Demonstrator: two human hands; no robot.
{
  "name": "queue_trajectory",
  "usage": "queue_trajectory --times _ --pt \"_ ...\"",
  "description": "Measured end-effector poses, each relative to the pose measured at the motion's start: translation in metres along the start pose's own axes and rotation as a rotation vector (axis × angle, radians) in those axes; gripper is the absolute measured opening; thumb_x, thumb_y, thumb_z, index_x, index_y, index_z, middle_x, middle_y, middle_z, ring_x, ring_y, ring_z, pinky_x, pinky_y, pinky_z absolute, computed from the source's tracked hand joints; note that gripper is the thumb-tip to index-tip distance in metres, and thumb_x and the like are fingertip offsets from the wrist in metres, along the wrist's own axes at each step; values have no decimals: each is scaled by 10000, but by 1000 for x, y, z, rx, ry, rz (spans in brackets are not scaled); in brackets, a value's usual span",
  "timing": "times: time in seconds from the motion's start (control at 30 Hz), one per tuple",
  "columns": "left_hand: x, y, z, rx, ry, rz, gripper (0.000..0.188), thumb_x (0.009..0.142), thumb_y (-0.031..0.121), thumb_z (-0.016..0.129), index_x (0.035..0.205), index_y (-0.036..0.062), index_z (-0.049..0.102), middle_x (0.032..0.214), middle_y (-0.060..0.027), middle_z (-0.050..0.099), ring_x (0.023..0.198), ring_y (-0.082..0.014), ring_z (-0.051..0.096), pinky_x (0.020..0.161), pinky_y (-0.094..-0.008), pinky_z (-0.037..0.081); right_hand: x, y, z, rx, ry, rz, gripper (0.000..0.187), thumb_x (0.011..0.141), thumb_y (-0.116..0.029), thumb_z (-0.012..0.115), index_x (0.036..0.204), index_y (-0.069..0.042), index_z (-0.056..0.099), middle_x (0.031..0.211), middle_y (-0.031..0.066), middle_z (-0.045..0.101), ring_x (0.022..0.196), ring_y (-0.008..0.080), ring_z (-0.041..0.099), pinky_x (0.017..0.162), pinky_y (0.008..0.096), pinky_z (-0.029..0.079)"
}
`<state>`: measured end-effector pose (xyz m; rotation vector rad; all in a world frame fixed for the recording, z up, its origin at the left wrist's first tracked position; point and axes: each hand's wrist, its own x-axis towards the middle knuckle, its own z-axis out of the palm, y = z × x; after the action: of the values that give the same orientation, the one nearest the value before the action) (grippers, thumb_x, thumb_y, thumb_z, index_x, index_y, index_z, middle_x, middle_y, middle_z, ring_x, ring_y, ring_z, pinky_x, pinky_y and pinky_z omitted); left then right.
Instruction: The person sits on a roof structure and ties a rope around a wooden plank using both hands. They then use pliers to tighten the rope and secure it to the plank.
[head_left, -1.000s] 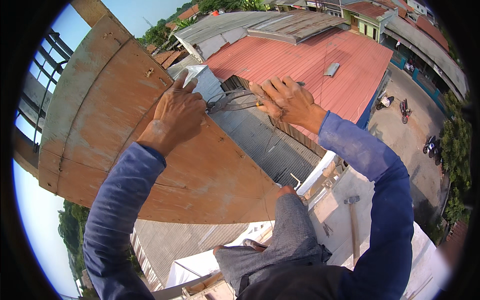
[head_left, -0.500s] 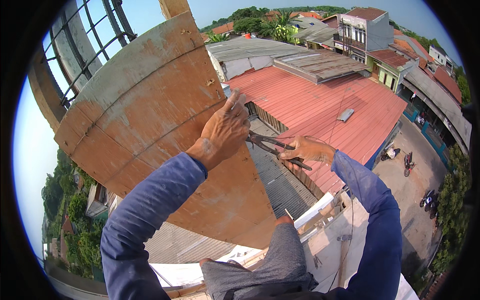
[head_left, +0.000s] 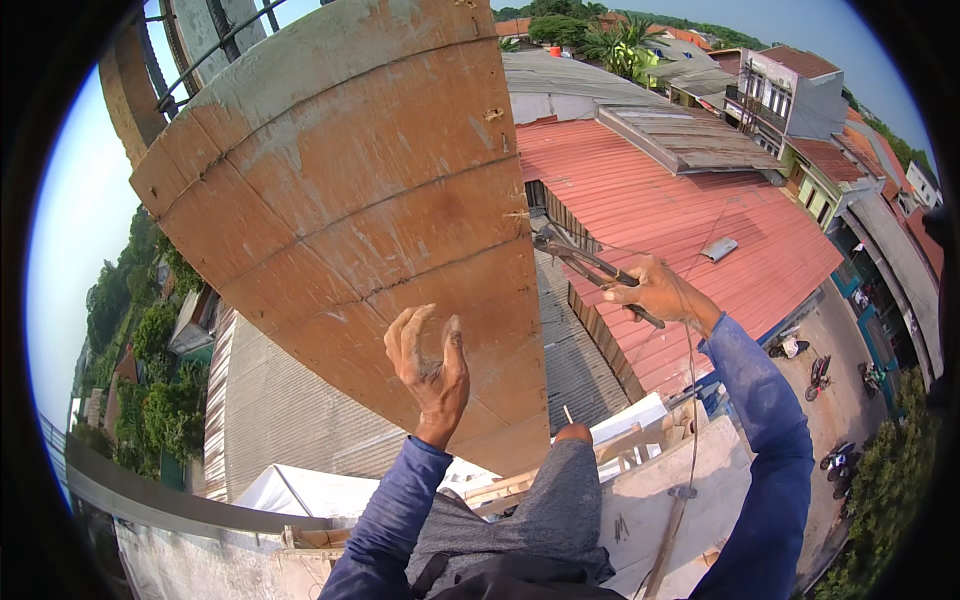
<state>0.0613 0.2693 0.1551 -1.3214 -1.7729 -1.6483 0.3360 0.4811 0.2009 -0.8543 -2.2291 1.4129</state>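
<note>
In the head view, we see the right hand point(head_left: 655, 290) holding the dark pincers point(head_left: 590, 261), their head just beside the right edge of the brown panel point(head_left: 400, 220). The left hand point(head_left: 432, 378) is curved wide, in front of this panel.

The large curved orange-brown panel point(head_left: 400, 205) looks like wood sheeting — matt, scuffed, with chalky grey smears like dried cement along its upper part. Dull, thin dark metal-looking wires point(head_left: 300, 240) cross it. At the panel's right edge, the long-handled dark pincers point(head_left: 568, 252) are worn metal. By the panel's upper left corner, ribbed dark steel bars point(head_left: 222, 30) look rough near a pale brown, coarse wooden board point(head_left: 128, 95). Right of the panel, the faded red ridged roof point(head_left: 660, 220) looks like matt sheet metal. Below the panel, the grey knee-length shorts point(head_left: 555, 495) are matt woven cloth — soft-looking, lightly creased.
</note>
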Motion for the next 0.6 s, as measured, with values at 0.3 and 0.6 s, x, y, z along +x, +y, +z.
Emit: queue_trajectory --times 0.3,0.6 --pt "74 -89 -103 48 328 -166 1047 880 376 823 1605 66 134 1610 -229 188 1525 -364 224 1258 -514 217 -1 3 10 116 -180 11 461 990 -233 693 1390 -25 598 787 68 727 734 136 640 650 305 515" --pt "14 -24 -40 -41 -144 -68 243 1021 202 664 1137 -11 652 1146 -134 663 1185 -262 600 1018 -435 468 -7 16 8 307 -492 151 548 969 -319 687 1408 -9 585 1010 129 789 1072 222 709 824 395 549"
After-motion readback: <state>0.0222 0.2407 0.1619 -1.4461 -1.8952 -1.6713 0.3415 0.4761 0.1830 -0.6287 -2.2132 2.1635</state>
